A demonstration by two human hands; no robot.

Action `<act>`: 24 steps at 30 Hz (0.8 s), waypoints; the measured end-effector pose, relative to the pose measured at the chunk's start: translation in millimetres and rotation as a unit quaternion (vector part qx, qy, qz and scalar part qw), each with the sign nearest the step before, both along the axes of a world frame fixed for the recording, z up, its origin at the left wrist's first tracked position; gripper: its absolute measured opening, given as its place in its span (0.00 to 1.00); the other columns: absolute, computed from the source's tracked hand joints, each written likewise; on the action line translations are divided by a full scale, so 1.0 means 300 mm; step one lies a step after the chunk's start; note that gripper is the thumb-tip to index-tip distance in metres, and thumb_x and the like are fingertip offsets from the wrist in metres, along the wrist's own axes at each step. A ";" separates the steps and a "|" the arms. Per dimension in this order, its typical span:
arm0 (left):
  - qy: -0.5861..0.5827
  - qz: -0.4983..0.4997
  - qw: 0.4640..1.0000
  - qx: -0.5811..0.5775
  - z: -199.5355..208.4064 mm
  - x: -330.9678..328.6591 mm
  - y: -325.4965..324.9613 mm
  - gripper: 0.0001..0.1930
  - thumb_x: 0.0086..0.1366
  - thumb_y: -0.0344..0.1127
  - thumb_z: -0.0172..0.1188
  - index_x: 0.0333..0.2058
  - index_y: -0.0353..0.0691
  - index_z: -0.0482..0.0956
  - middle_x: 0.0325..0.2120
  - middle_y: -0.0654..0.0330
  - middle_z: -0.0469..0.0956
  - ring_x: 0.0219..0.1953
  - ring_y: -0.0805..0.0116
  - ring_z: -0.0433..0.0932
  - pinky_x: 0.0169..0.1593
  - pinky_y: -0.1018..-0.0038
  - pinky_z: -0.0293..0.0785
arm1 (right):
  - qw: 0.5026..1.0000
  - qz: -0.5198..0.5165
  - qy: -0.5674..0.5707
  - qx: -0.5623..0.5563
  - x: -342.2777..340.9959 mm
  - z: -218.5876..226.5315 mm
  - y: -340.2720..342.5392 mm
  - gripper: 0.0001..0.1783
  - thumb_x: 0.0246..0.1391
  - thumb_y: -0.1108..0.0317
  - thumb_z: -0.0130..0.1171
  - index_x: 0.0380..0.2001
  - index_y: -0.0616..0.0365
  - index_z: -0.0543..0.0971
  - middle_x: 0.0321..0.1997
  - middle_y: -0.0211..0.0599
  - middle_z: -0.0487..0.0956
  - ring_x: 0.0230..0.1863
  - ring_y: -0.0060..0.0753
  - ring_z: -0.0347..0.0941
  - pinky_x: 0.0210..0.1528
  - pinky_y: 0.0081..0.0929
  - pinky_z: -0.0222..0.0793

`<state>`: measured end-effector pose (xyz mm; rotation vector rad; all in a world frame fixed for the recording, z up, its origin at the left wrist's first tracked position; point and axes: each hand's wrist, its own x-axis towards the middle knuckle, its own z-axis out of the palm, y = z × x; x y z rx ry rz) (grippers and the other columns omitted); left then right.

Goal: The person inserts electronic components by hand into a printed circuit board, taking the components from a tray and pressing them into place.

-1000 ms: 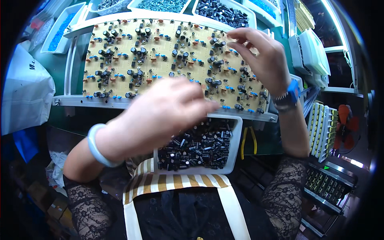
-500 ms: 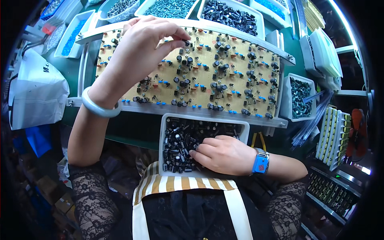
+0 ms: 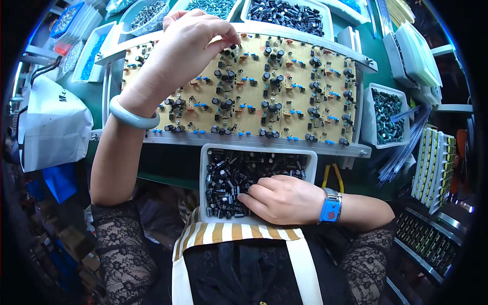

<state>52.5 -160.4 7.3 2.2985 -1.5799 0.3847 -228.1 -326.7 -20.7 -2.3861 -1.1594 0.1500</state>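
My left hand [image 3: 190, 48] reaches over the far edge of a tan circuit board panel [image 3: 244, 119], its thumb and forefinger pinched on a small black capacitor [image 3: 233, 47]. Whether the capacitor's leads touch the board cannot be made out. Rows of black capacitors, blue discs and small orange parts stand upright across the panel, which sits in a metal frame [image 3: 371, 66]. Close to my body, a white tray [image 3: 204, 173] holds many loose black capacitors [image 3: 223, 183]. My right hand [image 3: 284, 199] rests in it with curled, closed fingers among the capacitors; what they grip is hidden.
Behind the frame stand bins of black capacitors [image 3: 284, 18], teal parts [image 3: 216, 7] and blue parts [image 3: 92, 56]. A bin of green parts [image 3: 387, 114] is at the right, near clear tubes [image 3: 399, 147]. Yellow-handled pliers [image 3: 333, 175] lie beside the tray; a white bag [image 3: 56, 122] hangs left.
My left fingertips have shifted slightly up and left in the picture, still pinched. The board also appears slightly shifted left as the view moves. My right hand stays in the tray, fingers closed.
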 end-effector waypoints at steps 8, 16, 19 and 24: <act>-0.014 -0.038 0.999 0.012 0.016 0.002 -0.006 0.08 0.68 0.31 0.68 0.44 0.50 0.89 0.39 0.67 0.88 0.49 0.65 0.81 0.63 0.62 0.65 | 1.000 0.007 -0.002 0.002 0.003 0.002 -0.005 0.24 0.60 0.67 0.59 0.58 0.65 0.80 0.37 0.32 0.77 0.38 0.30 0.78 0.41 0.28 0.78; -0.067 -0.024 0.997 0.038 0.071 -0.064 -0.020 0.05 0.66 0.26 0.65 0.36 0.46 0.85 0.31 0.64 0.83 0.47 0.62 0.79 0.64 0.54 0.62 | 0.999 -0.040 0.009 -0.034 -0.018 0.043 0.012 0.17 0.59 0.66 0.60 0.50 0.63 0.81 0.36 0.31 0.76 0.40 0.31 0.78 0.41 0.29 0.75; -0.148 -0.034 0.988 0.021 0.071 -0.098 -0.010 0.16 0.65 0.27 0.68 0.50 0.51 0.88 0.37 0.65 0.87 0.47 0.64 0.82 0.66 0.54 0.64 | 0.997 -0.059 -0.005 -0.051 -0.024 0.041 0.024 0.13 0.58 0.65 0.60 0.44 0.60 0.81 0.36 0.31 0.76 0.40 0.30 0.77 0.41 0.28 0.73; -0.039 -0.065 0.997 0.010 0.045 -0.352 0.072 0.14 0.62 0.33 0.67 0.47 0.50 0.88 0.33 0.68 0.83 0.43 0.66 0.81 0.64 0.58 0.63 | 0.991 -0.085 -0.022 -0.098 -0.053 0.064 0.002 0.07 0.56 0.64 0.61 0.34 0.56 0.80 0.35 0.30 0.76 0.39 0.29 0.75 0.40 0.27 0.69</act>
